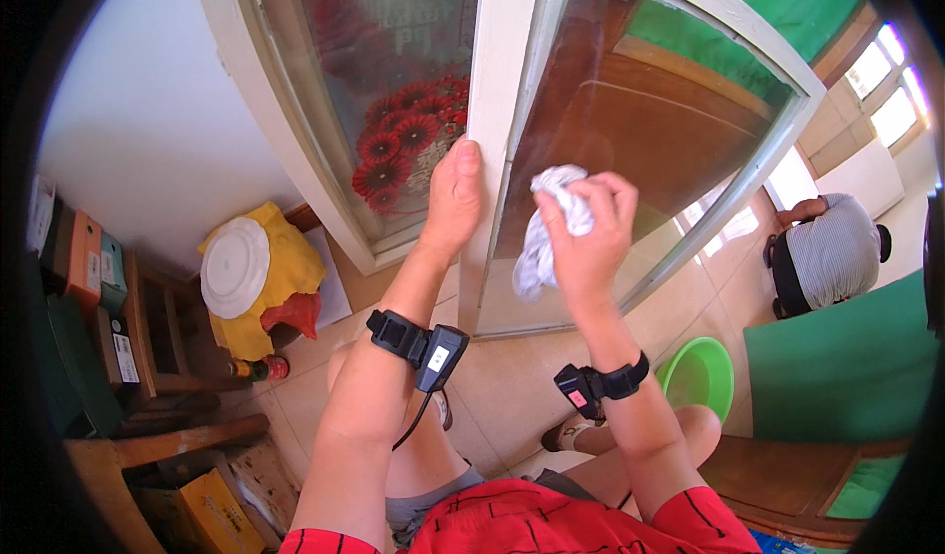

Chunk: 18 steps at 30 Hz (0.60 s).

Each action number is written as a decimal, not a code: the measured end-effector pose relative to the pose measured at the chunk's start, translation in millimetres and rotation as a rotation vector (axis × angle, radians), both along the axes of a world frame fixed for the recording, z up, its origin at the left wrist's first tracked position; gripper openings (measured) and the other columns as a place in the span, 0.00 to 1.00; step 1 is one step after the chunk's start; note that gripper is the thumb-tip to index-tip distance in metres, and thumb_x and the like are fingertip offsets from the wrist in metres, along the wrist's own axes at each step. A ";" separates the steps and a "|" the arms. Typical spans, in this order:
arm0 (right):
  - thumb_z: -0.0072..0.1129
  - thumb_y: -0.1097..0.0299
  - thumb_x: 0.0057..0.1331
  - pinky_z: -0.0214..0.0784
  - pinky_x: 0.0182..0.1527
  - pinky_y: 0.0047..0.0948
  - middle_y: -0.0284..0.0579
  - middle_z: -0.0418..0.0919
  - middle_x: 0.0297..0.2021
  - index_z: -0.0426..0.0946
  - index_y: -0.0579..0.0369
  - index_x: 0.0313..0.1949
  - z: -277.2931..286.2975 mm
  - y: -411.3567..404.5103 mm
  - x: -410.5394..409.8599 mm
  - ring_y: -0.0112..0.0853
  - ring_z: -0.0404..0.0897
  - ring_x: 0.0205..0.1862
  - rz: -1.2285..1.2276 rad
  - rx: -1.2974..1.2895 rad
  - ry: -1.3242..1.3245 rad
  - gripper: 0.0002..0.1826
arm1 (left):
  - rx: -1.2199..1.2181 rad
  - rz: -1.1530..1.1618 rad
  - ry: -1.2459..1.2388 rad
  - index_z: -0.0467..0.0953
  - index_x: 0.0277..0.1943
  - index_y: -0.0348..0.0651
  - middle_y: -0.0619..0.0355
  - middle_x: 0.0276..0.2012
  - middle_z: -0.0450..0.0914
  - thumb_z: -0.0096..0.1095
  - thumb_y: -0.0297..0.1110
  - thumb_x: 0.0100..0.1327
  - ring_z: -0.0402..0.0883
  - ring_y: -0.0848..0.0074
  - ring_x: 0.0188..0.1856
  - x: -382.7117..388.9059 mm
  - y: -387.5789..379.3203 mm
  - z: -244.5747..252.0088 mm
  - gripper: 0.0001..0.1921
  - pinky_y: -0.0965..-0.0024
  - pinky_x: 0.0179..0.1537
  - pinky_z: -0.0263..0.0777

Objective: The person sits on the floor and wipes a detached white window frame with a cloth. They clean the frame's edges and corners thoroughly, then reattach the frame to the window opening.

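Note:
My left hand (455, 192) grips the edge of a white-painted door frame (505, 59), thumb lying along it. In my right hand (594, 237) is a crumpled white cloth (546, 244), bunched between the thumb and fingers. It is held at the glass pane (635, 133) set in that frame; whether all of it touches the glass cannot be told. The pane shows brown wood and green surfaces through it or reflected in it. A second white-framed glass panel (391, 59) stands to the left, bearing red flower decorations (402, 133) and pale writing.
A light-green plastic basin (698, 377) stands on the tiled floor (509, 392) at right. Farther off, a person (834, 251) bends over. At left are a white plate (235, 266) on yellow cloth (295, 259), a bottle (258, 368), and a wooden shelf (144, 325) with file boxes (85, 259).

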State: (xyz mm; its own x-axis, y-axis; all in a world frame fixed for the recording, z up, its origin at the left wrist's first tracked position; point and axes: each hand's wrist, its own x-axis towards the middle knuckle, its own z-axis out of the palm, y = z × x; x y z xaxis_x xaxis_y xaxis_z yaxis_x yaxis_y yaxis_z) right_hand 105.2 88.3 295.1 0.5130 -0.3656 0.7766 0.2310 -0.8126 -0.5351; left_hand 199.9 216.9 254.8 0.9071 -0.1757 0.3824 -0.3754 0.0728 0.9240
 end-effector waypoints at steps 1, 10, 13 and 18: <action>0.75 0.64 0.52 0.72 0.42 0.38 0.44 0.73 0.42 0.79 0.50 0.34 7.5 -2.3 5.4 0.41 0.78 0.41 -0.006 -0.035 -0.129 0.14 | 0.000 0.005 -0.002 0.74 0.48 0.33 0.51 0.39 0.78 0.36 0.56 0.77 0.73 0.70 0.43 -0.1 -0.3 -0.3 0.30 0.67 0.51 0.68; 0.74 0.69 0.47 0.72 0.37 0.39 0.39 0.73 0.42 0.78 0.48 0.33 12.1 6.2 17.5 0.41 0.78 0.40 -0.133 -0.064 0.095 0.14 | 0.032 0.019 -0.004 0.73 0.47 0.33 0.51 0.38 0.77 0.35 0.56 0.77 0.72 0.70 0.42 -0.1 -0.4 0.9 0.30 0.66 0.50 0.68; 0.74 0.69 0.45 0.73 0.36 0.39 0.38 0.73 0.41 0.79 0.47 0.32 7.3 6.8 19.1 0.41 0.78 0.38 -0.154 -0.087 0.046 0.14 | 0.020 0.037 -0.021 0.72 0.44 0.33 0.50 0.35 0.75 0.35 0.56 0.77 0.70 0.70 0.39 -0.7 -1.0 0.0 0.29 0.65 0.48 0.68; 0.74 0.68 0.45 0.73 0.36 0.39 0.36 0.74 0.40 0.79 0.46 0.31 15.5 -0.6 27.3 0.39 0.79 0.39 -0.136 -0.145 0.052 0.13 | 0.025 0.036 -0.015 0.69 0.39 0.33 0.51 0.32 0.70 0.35 0.56 0.77 0.67 0.70 0.37 2.7 -0.7 -3.9 0.29 0.64 0.44 0.67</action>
State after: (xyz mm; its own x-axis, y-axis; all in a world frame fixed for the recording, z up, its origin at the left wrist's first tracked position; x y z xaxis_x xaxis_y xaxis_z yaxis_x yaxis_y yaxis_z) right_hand 132.4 87.7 310.6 0.5070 -0.3209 0.8000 0.0887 -0.9038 -0.4187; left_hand 202.5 216.2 250.9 0.9071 -0.1523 0.3924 -0.3916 0.0361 0.9194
